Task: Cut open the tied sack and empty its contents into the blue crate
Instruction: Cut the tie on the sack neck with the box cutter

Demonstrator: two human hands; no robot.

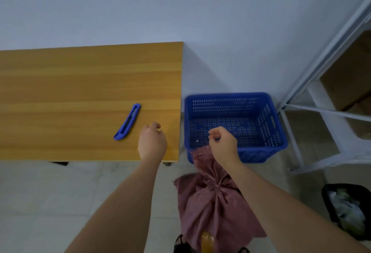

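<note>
A dusty-pink cloth sack [208, 206] stands on the floor below me, its neck gathered and tied. Its loose top flap leans on the front wall of the blue perforated crate [236, 152], which sits on the floor with nothing visible inside. A blue utility knife [127, 122] lies on the wooden table [80, 84] near its right end. My left hand [152, 142] hovers over the table's front right corner, fingers curled, holding nothing, a short way right of the knife. My right hand [222, 144] is above the sack's top, fingers pinched together; what they hold is unclear.
A white metal shelf rack [313, 100] with cardboard boxes stands right of the crate. A black bin [347, 210] lined with a bag sits at the lower right. Sandalled feet show at the bottom edge beside a yellow object [207, 240]. The floor is pale tile.
</note>
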